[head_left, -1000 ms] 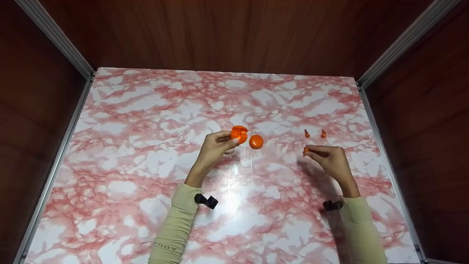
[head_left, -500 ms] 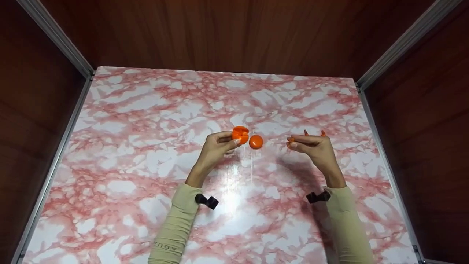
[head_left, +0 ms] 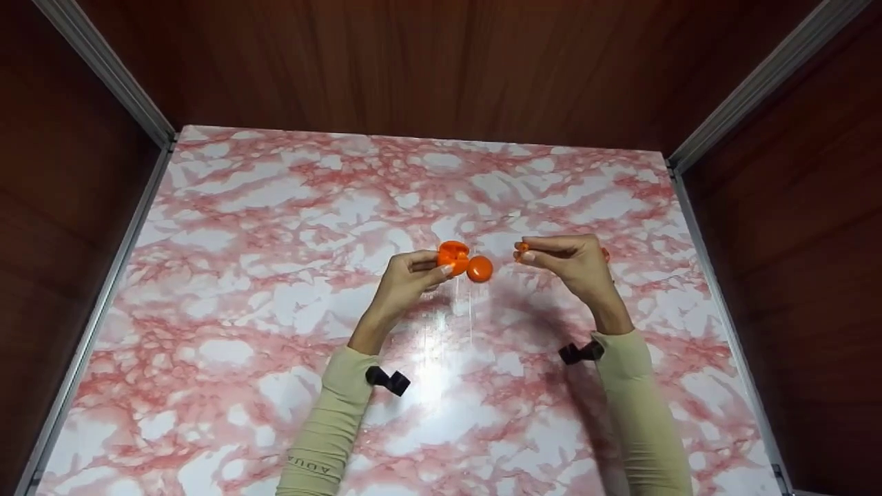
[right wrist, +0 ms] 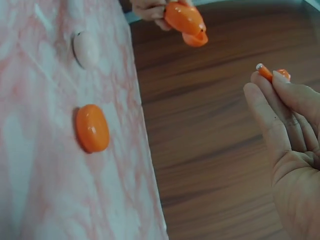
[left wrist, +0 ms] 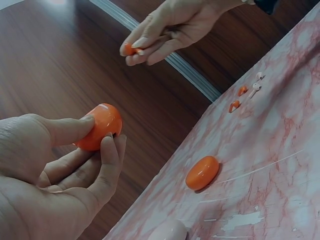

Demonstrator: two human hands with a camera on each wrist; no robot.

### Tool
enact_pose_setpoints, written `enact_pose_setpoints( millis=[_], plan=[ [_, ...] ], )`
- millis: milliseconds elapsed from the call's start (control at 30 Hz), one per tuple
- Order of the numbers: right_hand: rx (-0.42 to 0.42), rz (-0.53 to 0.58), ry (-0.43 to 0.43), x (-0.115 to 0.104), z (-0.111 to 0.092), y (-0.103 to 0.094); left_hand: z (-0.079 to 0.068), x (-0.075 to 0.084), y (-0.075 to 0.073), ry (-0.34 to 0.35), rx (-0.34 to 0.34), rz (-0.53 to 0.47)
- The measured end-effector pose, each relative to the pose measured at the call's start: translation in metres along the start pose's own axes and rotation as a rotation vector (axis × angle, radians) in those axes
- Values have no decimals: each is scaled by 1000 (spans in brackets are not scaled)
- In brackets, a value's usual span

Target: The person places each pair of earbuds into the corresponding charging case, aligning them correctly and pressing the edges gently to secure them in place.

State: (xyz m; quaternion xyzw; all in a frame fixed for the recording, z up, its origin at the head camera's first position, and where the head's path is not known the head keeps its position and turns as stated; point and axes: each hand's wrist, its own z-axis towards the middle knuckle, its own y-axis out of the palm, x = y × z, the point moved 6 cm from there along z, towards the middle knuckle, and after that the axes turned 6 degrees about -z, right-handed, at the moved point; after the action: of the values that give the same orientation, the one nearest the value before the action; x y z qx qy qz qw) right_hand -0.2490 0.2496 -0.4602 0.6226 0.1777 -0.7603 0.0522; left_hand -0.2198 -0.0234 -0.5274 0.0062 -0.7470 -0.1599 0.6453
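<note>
My left hand (head_left: 403,282) holds an orange earbud case (head_left: 453,258) with its lid up, thumb on the near side and fingers behind. To its right, my right hand (head_left: 577,269) pinches an orange earbud (right wrist: 266,73) between thumb and fingertips, raised above the table. A second orange earbud case (head_left: 479,269), closed, lies on the table just right of the held one. In the left wrist view, two orange earbuds (left wrist: 234,106) and two white earbuds (left wrist: 254,89) lie on the table; my right hand covers most of them in the head view.
A white case (right wrist: 86,50) lies on the table near the orange one, mostly under my left hand in the head view. The pink-and-white marbled table (head_left: 227,351) is bordered by dark wood panels (head_left: 413,69) and metal corner rails (head_left: 103,62).
My right hand has moved left and slightly away from me with the earbud, toward the open case. My left hand has stayed nearly still, holding the case.
</note>
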Motion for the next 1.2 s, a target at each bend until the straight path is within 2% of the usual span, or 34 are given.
enact_pose_setpoints(
  millis=[333, 633, 967, 1200],
  plan=[
    [-29, -45, -10, -17, 19, 13, 2, 1, 2, 2, 0, 24],
    [-56, -89, -45, -28, 36, 32, 4, 3, 7, 31, -23, -5],
    [-176, -157, -55, -32, 40, 66, 4, 4, 13, 65, -59, -39],
    [-200, -241, -72, -34, 40, 78, 2, 4, 15, 61, -65, -73]
  ],
)
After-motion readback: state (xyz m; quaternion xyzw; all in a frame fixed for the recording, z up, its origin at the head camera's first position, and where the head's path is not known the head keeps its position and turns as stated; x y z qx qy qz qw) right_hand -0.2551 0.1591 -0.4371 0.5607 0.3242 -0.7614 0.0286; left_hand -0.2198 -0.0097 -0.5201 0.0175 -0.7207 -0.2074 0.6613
